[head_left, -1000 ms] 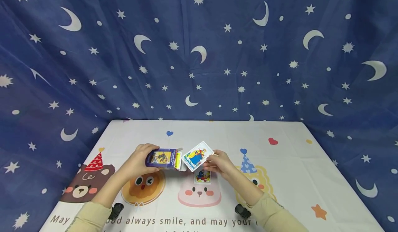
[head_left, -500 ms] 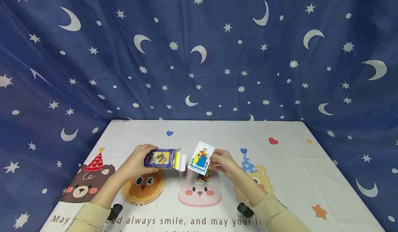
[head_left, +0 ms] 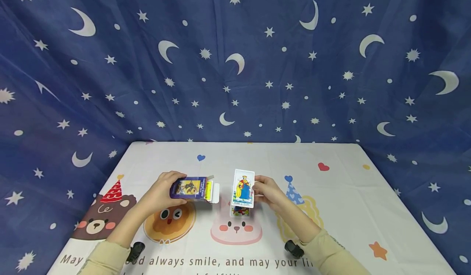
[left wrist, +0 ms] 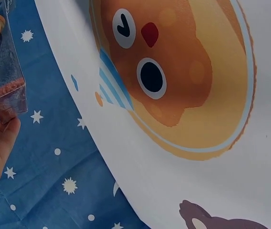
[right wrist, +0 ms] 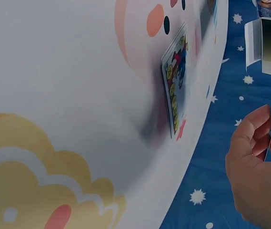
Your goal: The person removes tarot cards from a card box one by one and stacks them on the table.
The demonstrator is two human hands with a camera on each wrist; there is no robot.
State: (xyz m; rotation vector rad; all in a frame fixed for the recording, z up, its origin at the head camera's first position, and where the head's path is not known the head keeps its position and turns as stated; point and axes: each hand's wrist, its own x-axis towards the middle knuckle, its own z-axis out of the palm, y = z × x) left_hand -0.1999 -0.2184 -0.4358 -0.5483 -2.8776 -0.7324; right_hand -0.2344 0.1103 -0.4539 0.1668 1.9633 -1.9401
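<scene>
My left hand (head_left: 160, 193) grips a dark blue tarot card box (head_left: 188, 188) by its closed end, above the table. The box lies on its side with its white flap open toward the right; in the right wrist view the open mouth of the box (right wrist: 269, 43) looks hollow. Between thumb and fingers, my right hand (head_left: 270, 193) pinches a tarot card (head_left: 243, 188) by its right edge, picture side up and nearly upright to the view. Below it on the table lies a small stack of cards (right wrist: 175, 81), partly covered by the held card in the head view.
A white tablecloth (head_left: 294, 160) with cartoon animals and printed lettering covers the table. Behind and beside it hangs a dark blue curtain (head_left: 257, 62) with stars and moons. Black wrist devices (head_left: 293, 249) sit near both sleeves.
The right hand has moved the tarot card rightward, away from the box, and turned it from slanted to straight above the stack. The left hand and box have barely shifted.
</scene>
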